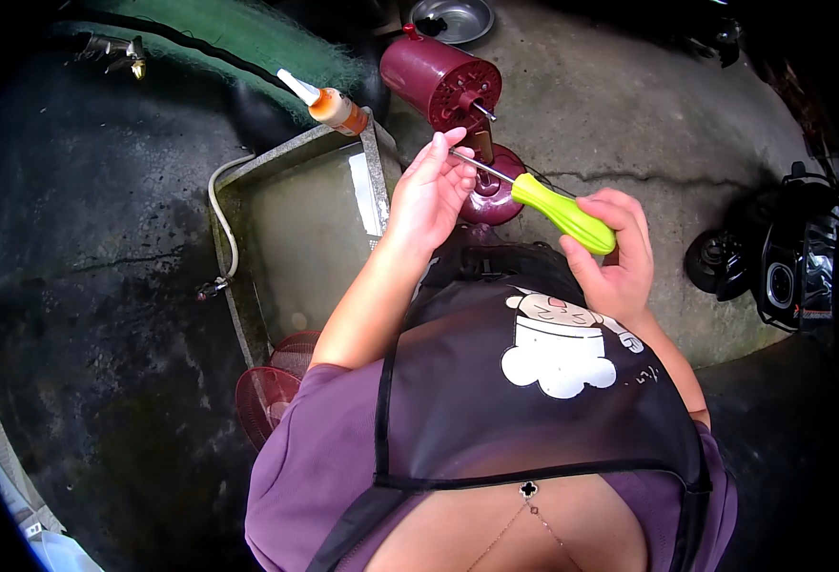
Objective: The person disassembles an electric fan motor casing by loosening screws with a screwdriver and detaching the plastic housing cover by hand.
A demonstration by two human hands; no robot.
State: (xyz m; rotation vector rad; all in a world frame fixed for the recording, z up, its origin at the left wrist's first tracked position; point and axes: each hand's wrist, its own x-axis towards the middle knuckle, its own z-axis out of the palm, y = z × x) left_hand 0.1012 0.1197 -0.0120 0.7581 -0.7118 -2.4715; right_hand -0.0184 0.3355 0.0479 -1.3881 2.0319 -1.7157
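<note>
My right hand (620, 250) grips the lime-green handle of a screwdriver (564, 212), which points up and to the left. At the other end, the fingers of my left hand (436, 194) close around the tip of its metal shaft; whether they also pinch something small there is hidden. Just beyond my hands stands a maroon electric fan body (429, 76) with its motor spindle bare and no blades on it. Its round base (493, 200) is partly covered by the screwdriver and my left hand.
Left of my arm is a stone basin (238, 315) with a pale hose (222, 214) over its edge. An orange-labelled bottle with a white nozzle (341, 112) rests at its corner. Red mesh fan guards (265, 400) lie below, a metal bowl (458, 21) at the top, dark equipment (787, 257) right.
</note>
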